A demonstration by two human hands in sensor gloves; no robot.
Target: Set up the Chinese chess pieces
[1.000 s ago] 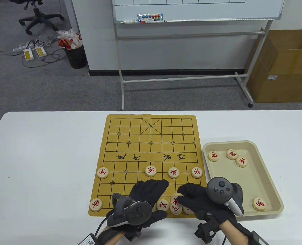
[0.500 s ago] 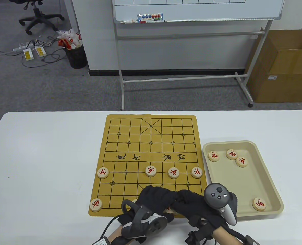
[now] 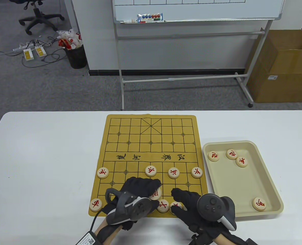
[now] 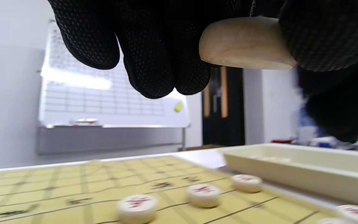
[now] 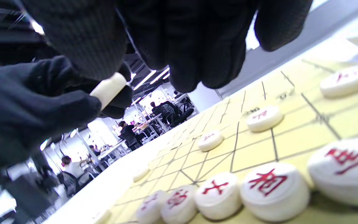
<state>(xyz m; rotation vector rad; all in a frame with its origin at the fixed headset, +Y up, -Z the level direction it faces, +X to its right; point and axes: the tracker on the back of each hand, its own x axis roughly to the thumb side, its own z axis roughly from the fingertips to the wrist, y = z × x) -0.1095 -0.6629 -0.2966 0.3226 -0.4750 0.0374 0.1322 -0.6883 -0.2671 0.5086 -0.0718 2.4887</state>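
Note:
The yellow chess board lies mid-table. My left hand pinches one pale wooden piece with a red character a little above the board's near rows; that piece also shows in the left wrist view and the right wrist view. My right hand is open and empty over the near right edge, above a back-row piece. Another back-row piece lies between the hands. Several soldiers stand in a row, and a chariot sits at the near left corner.
A beige tray to the right of the board holds several more pieces, one of them near its front right corner. A whiteboard stand and a cardboard box stand behind the table.
The piece passed from my right hand to my left hand where they met over the near row. My left hand has drawn left with it, and my right hand has opened and drawn back.

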